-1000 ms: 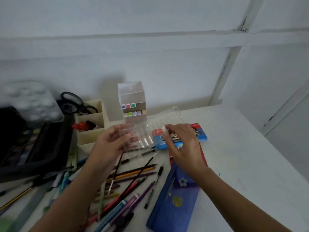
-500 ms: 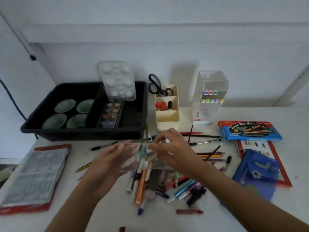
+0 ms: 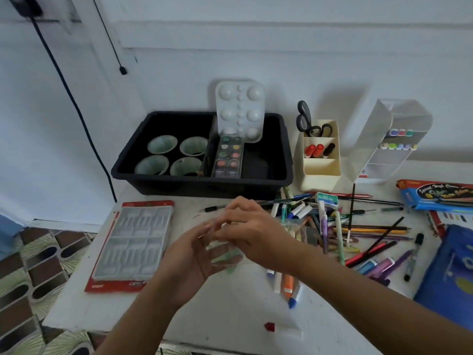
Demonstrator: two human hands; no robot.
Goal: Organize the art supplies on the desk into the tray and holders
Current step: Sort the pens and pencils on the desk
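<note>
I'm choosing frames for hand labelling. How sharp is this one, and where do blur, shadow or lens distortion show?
Head view: the left hand and right hand are motion-smeared, and the clear plastic piece between them barely reads; the black tray and cream holder are sharper; the marker rack casts soft wall shadows and looks tilted, probably wide-angle distortion.

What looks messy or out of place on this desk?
Pens and pencils lie in a crisscrossed heap on the desk, outside the cream holder. A white palette stands on edge in the black tray, leaning back.
</note>
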